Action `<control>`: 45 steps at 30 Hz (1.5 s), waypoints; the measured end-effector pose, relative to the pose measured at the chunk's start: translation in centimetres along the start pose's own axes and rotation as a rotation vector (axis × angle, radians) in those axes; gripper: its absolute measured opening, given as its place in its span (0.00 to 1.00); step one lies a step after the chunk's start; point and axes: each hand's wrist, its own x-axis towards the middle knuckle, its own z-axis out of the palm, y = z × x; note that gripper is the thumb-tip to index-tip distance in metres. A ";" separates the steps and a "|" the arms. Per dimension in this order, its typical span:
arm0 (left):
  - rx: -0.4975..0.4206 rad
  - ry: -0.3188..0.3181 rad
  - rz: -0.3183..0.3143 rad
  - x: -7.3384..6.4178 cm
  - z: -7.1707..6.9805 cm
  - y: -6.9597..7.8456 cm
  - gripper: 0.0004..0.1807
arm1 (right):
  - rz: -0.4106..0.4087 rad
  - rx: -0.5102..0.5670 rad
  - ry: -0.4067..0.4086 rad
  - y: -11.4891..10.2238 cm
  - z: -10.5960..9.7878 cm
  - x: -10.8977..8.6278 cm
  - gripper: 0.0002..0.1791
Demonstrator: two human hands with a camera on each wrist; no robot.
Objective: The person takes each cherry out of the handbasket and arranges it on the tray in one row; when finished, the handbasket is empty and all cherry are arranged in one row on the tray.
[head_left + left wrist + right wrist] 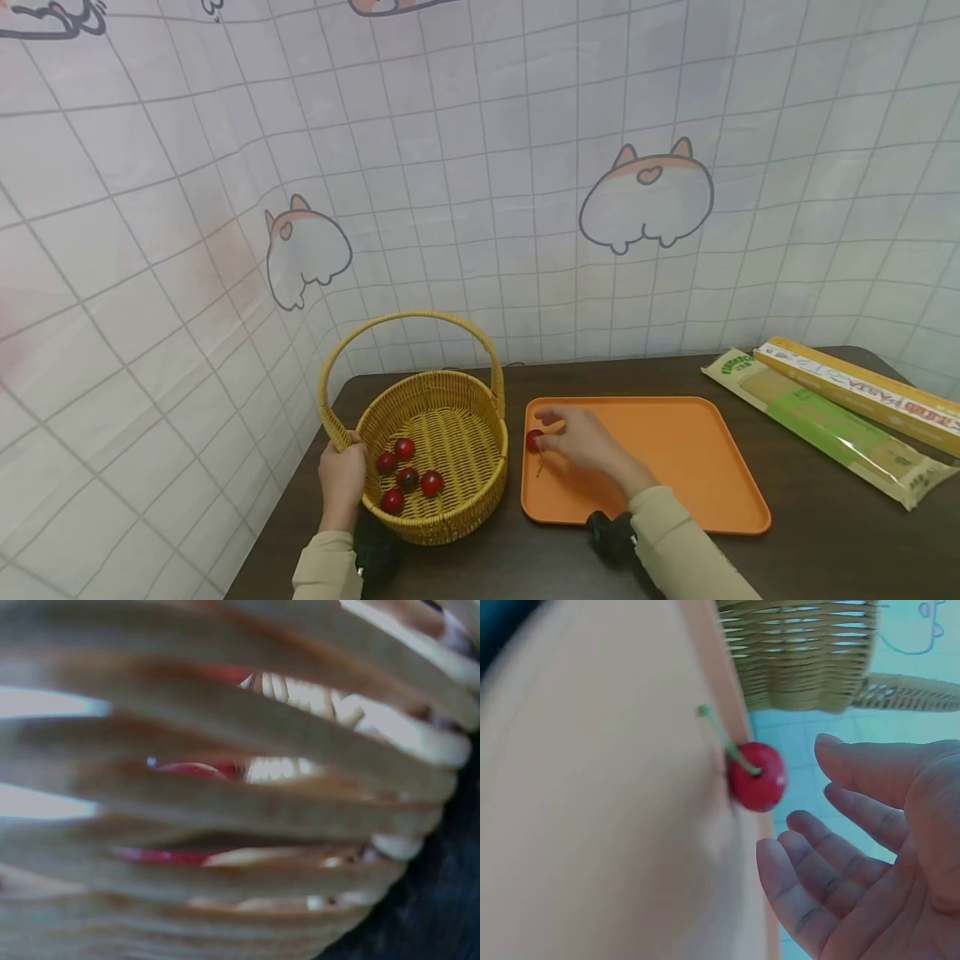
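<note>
My left hand (343,479) grips the foot of the handle (491,358) of a woven wicker basket (465,517), at the basket's left side. Several dark red cherries (432,482) lie in the left part of the basket; only red slivers show through the wicker in the left wrist view. A single cherry (757,780) with a green stem rests near the left edge of an orange tray (660,467). Around that cherry my right hand (870,847) hovers, thumb and fingers spread and slightly bent, apart from it in the right wrist view.
On the dark table (810,550), right of the tray, lie a green-labelled pasta packet (825,425) and a long yellow pasta box (862,387). A white checked cloth (465,208) with cartoon prints hangs behind the table and along its left.
</note>
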 end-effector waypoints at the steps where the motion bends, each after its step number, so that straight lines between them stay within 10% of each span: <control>1: 0.000 -0.001 0.000 0.0 0.0 0.0 0.10 | -0.004 -0.009 0.001 -0.2 -0.2 0.0 0.21; 12: 0.005 -0.002 0.015 0.1 0.1 0.3 0.09 | -0.190 0.093 -0.020 -5.6 -0.9 -1.8 0.16; 24: 0.010 -0.009 0.046 0.5 0.1 0.7 0.06 | -0.382 0.148 -0.105 -8.8 3.9 -1.4 0.13; 45: -0.018 0.009 0.029 -0.2 0.0 -0.1 0.09 | -0.313 -0.183 -0.327 -10.3 8.4 2.2 0.20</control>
